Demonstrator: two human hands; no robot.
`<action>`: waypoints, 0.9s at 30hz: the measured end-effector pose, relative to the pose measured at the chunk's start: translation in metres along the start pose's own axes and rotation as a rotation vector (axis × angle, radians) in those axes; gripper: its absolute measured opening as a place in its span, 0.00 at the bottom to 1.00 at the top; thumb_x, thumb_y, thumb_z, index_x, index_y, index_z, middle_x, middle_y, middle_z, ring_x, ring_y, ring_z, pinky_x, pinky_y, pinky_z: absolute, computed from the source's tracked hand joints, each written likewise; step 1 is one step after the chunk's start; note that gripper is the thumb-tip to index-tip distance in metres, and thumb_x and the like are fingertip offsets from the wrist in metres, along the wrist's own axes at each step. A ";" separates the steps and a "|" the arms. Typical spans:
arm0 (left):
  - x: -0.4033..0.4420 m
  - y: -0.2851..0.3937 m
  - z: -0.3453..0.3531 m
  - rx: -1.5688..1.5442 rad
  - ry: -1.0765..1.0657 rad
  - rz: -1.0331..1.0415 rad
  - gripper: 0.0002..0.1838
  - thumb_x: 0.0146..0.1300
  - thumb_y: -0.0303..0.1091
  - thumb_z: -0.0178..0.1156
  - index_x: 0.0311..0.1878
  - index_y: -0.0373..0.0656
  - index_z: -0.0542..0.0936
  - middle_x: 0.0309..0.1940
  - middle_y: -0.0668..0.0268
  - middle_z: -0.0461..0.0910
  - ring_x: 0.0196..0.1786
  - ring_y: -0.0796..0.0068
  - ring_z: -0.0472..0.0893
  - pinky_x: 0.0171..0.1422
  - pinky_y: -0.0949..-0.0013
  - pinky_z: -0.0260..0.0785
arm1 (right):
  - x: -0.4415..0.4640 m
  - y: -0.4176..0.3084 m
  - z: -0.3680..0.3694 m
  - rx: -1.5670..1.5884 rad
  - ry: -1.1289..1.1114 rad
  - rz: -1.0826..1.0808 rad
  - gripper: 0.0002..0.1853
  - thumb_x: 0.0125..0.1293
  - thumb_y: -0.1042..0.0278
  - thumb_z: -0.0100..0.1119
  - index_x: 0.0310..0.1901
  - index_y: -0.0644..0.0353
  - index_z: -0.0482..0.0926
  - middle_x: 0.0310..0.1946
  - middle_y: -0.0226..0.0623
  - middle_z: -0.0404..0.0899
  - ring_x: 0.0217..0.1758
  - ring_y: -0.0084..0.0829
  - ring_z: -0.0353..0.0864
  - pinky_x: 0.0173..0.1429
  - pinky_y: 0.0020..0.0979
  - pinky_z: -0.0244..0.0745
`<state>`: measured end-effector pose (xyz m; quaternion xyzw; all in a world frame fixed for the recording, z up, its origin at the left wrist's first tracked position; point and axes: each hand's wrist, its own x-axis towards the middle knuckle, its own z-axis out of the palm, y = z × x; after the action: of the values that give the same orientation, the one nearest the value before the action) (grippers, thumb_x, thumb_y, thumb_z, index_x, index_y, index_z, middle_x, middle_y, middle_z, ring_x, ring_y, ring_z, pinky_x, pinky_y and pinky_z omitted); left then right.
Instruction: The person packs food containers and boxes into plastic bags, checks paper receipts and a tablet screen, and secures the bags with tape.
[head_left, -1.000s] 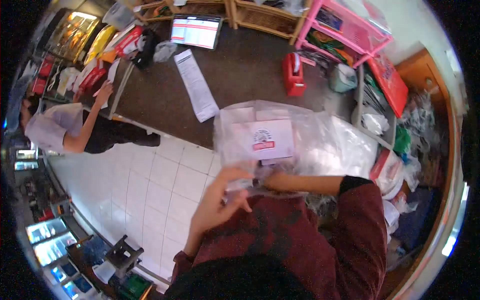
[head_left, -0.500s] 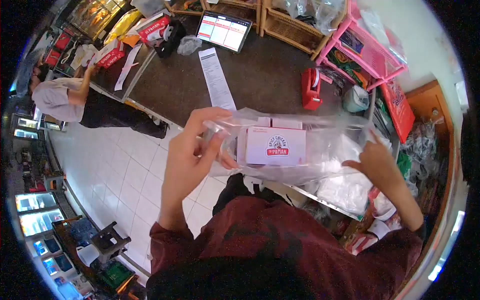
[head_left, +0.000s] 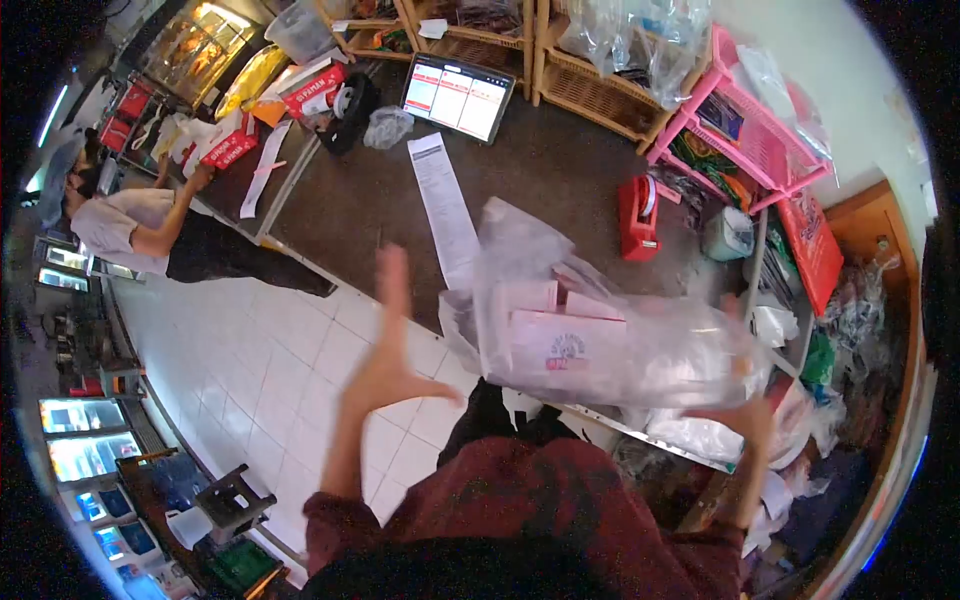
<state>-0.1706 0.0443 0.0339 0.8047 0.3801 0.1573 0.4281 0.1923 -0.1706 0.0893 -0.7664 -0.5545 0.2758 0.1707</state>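
Observation:
A clear plastic bag (head_left: 670, 345) lies at the counter's front edge, its loose mouth spreading leftward. Through the film show white and pink food boxes (head_left: 535, 345), one with a round printed logo. Left of the bag and apart from it, my left hand (head_left: 385, 360) is open, thumb stretched sideways and fingers up. My right hand (head_left: 740, 405) is at the bag's right end, thumb and fingers spread; its fingers are blurred and partly veiled by plastic, so the exact contact is unclear.
On the dark counter (head_left: 340, 210) are a long printed receipt (head_left: 445, 210), a lit tablet (head_left: 458, 98) and a red tape dispenser (head_left: 638, 218). A pink rack (head_left: 745, 130) stands at the right. Another person (head_left: 130, 225) works at the left beside red boxes (head_left: 230, 142).
My left hand has let go of the bag and moved away left, fingers opening. The bag has shifted lower and right with the boxes inside. My right hand has moved lower.

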 end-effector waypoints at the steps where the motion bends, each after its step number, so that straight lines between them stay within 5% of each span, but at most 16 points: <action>1: 0.016 -0.027 0.039 -0.101 -0.024 0.117 0.81 0.16 0.54 0.77 0.68 0.37 0.29 0.70 0.51 0.26 0.72 0.58 0.27 0.73 0.59 0.23 | 0.018 0.026 0.045 0.064 -0.084 0.011 0.59 0.33 0.61 0.74 0.67 0.61 0.47 0.68 0.47 0.47 0.70 0.45 0.49 0.71 0.39 0.45; 4: 0.049 -0.046 0.141 -0.185 -0.272 -0.153 0.58 0.29 0.52 0.76 0.63 0.35 0.58 0.61 0.50 0.60 0.66 0.53 0.56 0.70 0.56 0.43 | 0.071 0.022 0.139 0.193 -0.124 0.062 0.47 0.46 0.57 0.68 0.65 0.59 0.52 0.66 0.50 0.52 0.67 0.47 0.54 0.69 0.40 0.49; 6: 0.068 -0.033 0.173 -0.278 -0.512 -0.219 0.47 0.30 0.48 0.74 0.56 0.37 0.67 0.54 0.50 0.67 0.62 0.51 0.60 0.67 0.53 0.48 | 0.086 0.003 0.150 0.202 -0.147 0.171 0.45 0.47 0.57 0.68 0.65 0.59 0.54 0.65 0.50 0.54 0.65 0.49 0.58 0.68 0.40 0.52; 8: 0.072 -0.052 0.203 -0.408 -0.496 -0.118 0.39 0.32 0.43 0.73 0.52 0.39 0.72 0.49 0.50 0.71 0.60 0.51 0.63 0.65 0.52 0.51 | 0.064 0.032 0.193 -0.027 0.178 -0.112 0.38 0.49 0.58 0.66 0.61 0.59 0.61 0.61 0.52 0.61 0.60 0.53 0.64 0.65 0.41 0.57; 10: 0.087 -0.060 0.215 -0.157 -0.242 0.467 0.35 0.34 0.38 0.69 0.52 0.42 0.72 0.49 0.51 0.70 0.61 0.51 0.62 0.64 0.52 0.53 | 0.038 0.076 0.245 -0.148 0.145 0.076 0.31 0.52 0.63 0.63 0.58 0.61 0.65 0.58 0.52 0.64 0.60 0.50 0.65 0.64 0.39 0.59; 11: 0.091 -0.043 0.189 -0.243 -0.380 0.368 0.31 0.36 0.36 0.67 0.49 0.43 0.74 0.53 0.53 0.68 0.61 0.51 0.61 0.65 0.52 0.51 | 0.041 0.054 0.221 -0.148 0.138 0.077 0.31 0.52 0.63 0.63 0.58 0.61 0.65 0.58 0.52 0.64 0.60 0.50 0.65 0.64 0.39 0.59; 14: 0.095 -0.046 0.189 -0.184 -0.252 0.517 0.26 0.39 0.34 0.65 0.47 0.42 0.75 0.58 0.53 0.65 0.64 0.53 0.59 0.68 0.52 0.47 | 0.037 -0.026 0.132 0.493 -0.053 0.359 0.23 0.53 0.70 0.58 0.52 0.62 0.70 0.49 0.46 0.73 0.51 0.38 0.73 0.57 0.33 0.67; 17: 0.116 -0.022 0.168 -0.147 -0.263 0.817 0.19 0.46 0.37 0.63 0.44 0.46 0.76 0.60 0.56 0.64 0.66 0.59 0.59 0.68 0.54 0.48 | 0.019 -0.028 0.117 0.753 -0.049 0.323 0.23 0.52 0.73 0.62 0.52 0.63 0.71 0.51 0.50 0.71 0.54 0.44 0.71 0.59 0.30 0.65; 19: 0.116 -0.046 0.185 -0.299 -0.439 0.752 0.20 0.45 0.36 0.63 0.45 0.44 0.75 0.59 0.56 0.65 0.64 0.59 0.61 0.68 0.56 0.50 | 0.012 -0.001 0.089 0.476 -0.186 0.189 0.17 0.52 0.73 0.61 0.45 0.65 0.77 0.46 0.43 0.77 0.49 0.32 0.76 0.55 0.27 0.68; 21: 0.113 -0.046 0.181 -0.441 -0.615 0.690 0.21 0.45 0.34 0.62 0.46 0.41 0.75 0.58 0.57 0.66 0.62 0.59 0.64 0.68 0.59 0.51 | 0.013 -0.011 0.061 0.213 -0.247 0.311 0.24 0.51 0.70 0.63 0.51 0.66 0.72 0.50 0.48 0.73 0.55 0.39 0.72 0.59 0.35 0.64; 23: 0.102 -0.040 0.169 -0.619 -0.552 0.395 0.16 0.51 0.35 0.58 0.44 0.40 0.75 0.55 0.57 0.70 0.60 0.65 0.68 0.67 0.60 0.54 | 0.015 -0.018 0.071 0.140 -0.229 0.367 0.29 0.51 0.65 0.63 0.56 0.63 0.68 0.56 0.53 0.67 0.60 0.44 0.68 0.63 0.42 0.61; 24: 0.100 -0.040 0.171 -0.625 -0.556 0.397 0.16 0.51 0.35 0.58 0.44 0.40 0.75 0.55 0.57 0.70 0.60 0.65 0.68 0.67 0.60 0.54 | 0.017 -0.007 0.097 -0.370 -0.184 0.167 0.32 0.52 0.61 0.62 0.59 0.63 0.65 0.61 0.52 0.60 0.65 0.44 0.59 0.65 0.52 0.50; 26: 0.101 -0.041 0.179 -0.437 -0.522 0.854 0.15 0.54 0.34 0.55 0.45 0.40 0.74 0.48 0.59 0.73 0.53 0.64 0.73 0.62 0.62 0.60 | 0.036 0.016 0.146 -0.878 -0.131 -0.046 0.35 0.52 0.57 0.61 0.61 0.63 0.62 0.65 0.52 0.53 0.70 0.45 0.50 0.67 0.61 0.38; 27: 0.095 -0.037 0.183 -0.441 -0.520 0.856 0.15 0.54 0.34 0.55 0.45 0.40 0.74 0.48 0.59 0.73 0.53 0.64 0.73 0.62 0.62 0.60 | 0.052 0.029 0.171 -0.883 -0.113 -0.135 0.35 0.56 0.57 0.55 0.63 0.62 0.58 0.66 0.51 0.50 0.71 0.46 0.46 0.66 0.63 0.34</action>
<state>-0.0197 0.0240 -0.1096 0.7910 -0.1417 0.1891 0.5644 0.1220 -0.1391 -0.0744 -0.7115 -0.6764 0.0425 -0.1856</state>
